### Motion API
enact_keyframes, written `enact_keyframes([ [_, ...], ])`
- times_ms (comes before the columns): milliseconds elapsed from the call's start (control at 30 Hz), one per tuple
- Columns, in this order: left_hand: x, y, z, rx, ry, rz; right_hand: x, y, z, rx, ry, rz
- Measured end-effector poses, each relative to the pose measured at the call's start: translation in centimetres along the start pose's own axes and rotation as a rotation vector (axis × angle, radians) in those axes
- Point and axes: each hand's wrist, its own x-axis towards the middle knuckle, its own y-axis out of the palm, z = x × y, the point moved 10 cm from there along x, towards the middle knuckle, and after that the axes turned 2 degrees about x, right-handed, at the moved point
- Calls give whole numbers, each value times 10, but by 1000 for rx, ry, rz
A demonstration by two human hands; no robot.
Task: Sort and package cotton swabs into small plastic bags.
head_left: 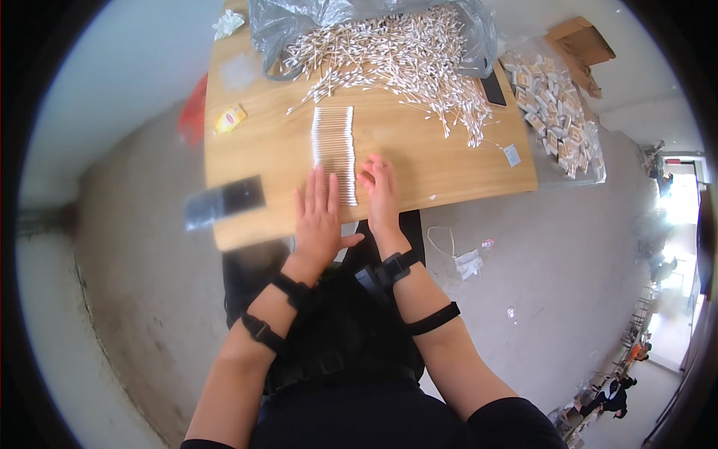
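A neat row of cotton swabs [333, 138] lies on the wooden table, the sticks side by side with white tips along both edges. My left hand [318, 217] rests flat over the near left part of this row, fingers stretched out and thumb pointing right. Just off the row's right edge is my right hand [381, 194], its fingers loosely bent and apart, with nothing visible in them. Farther back, a large loose heap of cotton swabs [389, 52] spills from a clear plastic bag [273, 30] onto the table.
A dark flat object [241, 196] lies at the table's left edge, and a yellow packet [230, 118] sits beyond it. A phone [492, 90] is right of the heap. Many small boxes [550, 112] lie in plastic past the table's right edge, near an open carton [583, 41].
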Motion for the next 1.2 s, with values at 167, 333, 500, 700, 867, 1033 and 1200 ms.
enact_keyframes([
  [167,3,-1,3,-11,-24,-6,8,-8,1,-194,36,-17],
  [333,1,-1,4,-32,-22,-6,1,22,29,-892,-341,181],
  [500,-1,-4,5,4,-41,-19,-10,32,33,-957,-380,247],
  [700,1,-2,5,7,-49,-15,-12,29,36,-892,-372,224],
  [867,1,-2,6,-7,-48,-21,-9,32,33,-956,-391,266],
  [1033,1,-1,7,3,-54,-25,-10,34,37,-927,-433,272],
  [1200,1,2,6,9,-56,5,-11,35,36,-1020,-443,275],
])
